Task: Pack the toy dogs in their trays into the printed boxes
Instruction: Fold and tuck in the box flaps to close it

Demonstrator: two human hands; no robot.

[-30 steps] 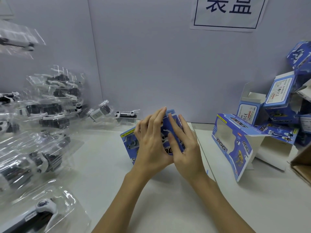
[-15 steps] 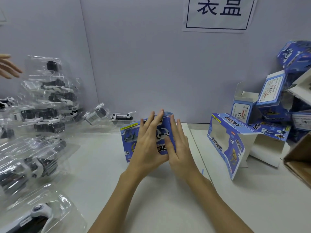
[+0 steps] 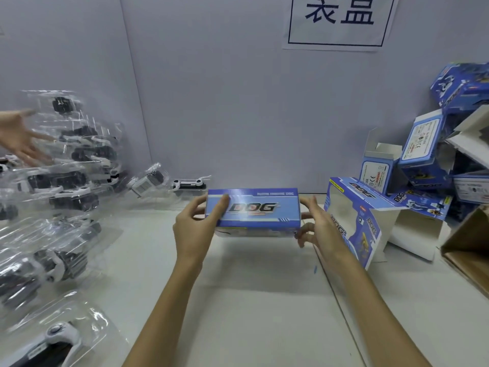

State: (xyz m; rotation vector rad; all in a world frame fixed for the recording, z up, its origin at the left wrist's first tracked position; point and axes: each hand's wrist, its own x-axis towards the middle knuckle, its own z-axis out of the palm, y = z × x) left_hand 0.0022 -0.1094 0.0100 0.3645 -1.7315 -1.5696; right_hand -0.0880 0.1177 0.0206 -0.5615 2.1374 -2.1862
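While the printed box [image 3: 253,211] hangs just above the middle of the desk [image 3: 254,300], its long axis runs left to right, so each short end faces 1 hand. The left hand [image 3: 197,229] grips the left end, thumb over the printed top face and fingers [image 3: 197,205] curled behind. The right hand [image 3: 318,229] sits at the right end with its fingers [image 3: 307,215] curled against that end, seemingly pinching it. Both hands are equally near. Judging by the closed faces, this box looks packed; the pile of boxes [image 3: 434,160] lies toward the desk's right edge, nearer the right hand.
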